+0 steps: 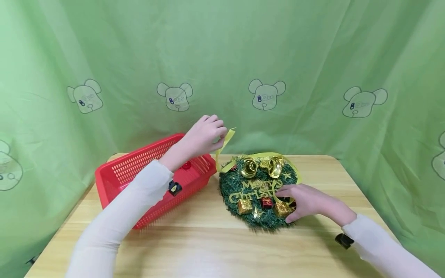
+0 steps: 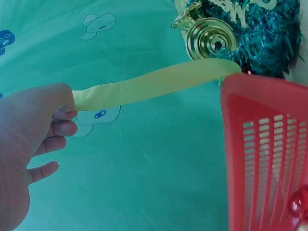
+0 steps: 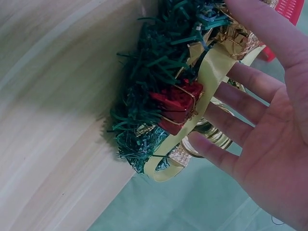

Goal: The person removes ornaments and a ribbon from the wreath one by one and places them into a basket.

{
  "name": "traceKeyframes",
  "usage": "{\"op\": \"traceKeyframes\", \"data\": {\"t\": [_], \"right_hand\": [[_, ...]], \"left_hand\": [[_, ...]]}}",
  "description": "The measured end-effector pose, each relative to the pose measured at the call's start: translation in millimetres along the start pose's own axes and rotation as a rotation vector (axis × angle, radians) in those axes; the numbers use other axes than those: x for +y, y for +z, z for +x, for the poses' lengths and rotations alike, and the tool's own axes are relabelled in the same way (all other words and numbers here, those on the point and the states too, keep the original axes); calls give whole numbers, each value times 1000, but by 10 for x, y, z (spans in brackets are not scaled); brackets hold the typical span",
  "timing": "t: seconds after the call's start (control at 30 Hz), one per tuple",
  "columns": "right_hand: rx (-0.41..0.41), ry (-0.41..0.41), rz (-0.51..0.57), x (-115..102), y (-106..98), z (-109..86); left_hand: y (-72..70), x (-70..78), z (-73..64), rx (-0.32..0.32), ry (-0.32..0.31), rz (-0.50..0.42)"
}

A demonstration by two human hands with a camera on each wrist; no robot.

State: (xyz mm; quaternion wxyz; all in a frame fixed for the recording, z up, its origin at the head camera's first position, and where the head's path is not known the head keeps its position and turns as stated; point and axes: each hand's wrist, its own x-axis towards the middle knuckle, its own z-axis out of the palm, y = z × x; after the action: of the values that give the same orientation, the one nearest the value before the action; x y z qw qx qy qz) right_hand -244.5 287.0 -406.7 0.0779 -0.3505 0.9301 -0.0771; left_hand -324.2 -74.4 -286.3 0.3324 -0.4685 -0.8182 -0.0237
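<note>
A green Christmas wreath (image 1: 227, 193) lies on the table, bearing gold bells (image 1: 249, 167), gold "Merry Christmas" lettering (image 1: 240, 196) and small wrapped gift ornaments (image 1: 245, 206). Between thumb and fingers, my left hand (image 1: 208, 135) pinches one end of a yellow ribbon (image 2: 154, 86), raised up and left of the wreath. From there the ribbon runs down to the wreath and round its far edge. At the wreath's right side is my right hand (image 1: 307, 200), fingers extended and spread. In the right wrist view these fingertips (image 3: 199, 142) reach the ribbon beside a red gift ornament (image 3: 178, 106).
A red plastic basket (image 1: 156, 210) stands left of the wreath, under my left forearm, with a shiny red ball (image 1: 187, 165) inside. Green curtain (image 1: 222, 58) printed with bear heads hangs behind the wooden table (image 1: 194, 247).
</note>
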Motion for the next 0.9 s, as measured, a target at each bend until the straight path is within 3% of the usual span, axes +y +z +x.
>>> {"op": "traceKeyframes", "data": {"t": [0.33, 0.6, 0.77, 0.9], "right_hand": [[7, -13, 4, -51, 30, 26], [15, -18, 0, -80, 35, 62], [19, -19, -5, -91, 12, 80], [14, -27, -10, -107, 10, 87]], "left_hand": [[469, 166, 258, -126, 10, -1], [778, 172, 309, -278, -89, -93], [874, 91, 299, -354, -142, -105], [788, -50, 327, -344, -193, -110]]}}
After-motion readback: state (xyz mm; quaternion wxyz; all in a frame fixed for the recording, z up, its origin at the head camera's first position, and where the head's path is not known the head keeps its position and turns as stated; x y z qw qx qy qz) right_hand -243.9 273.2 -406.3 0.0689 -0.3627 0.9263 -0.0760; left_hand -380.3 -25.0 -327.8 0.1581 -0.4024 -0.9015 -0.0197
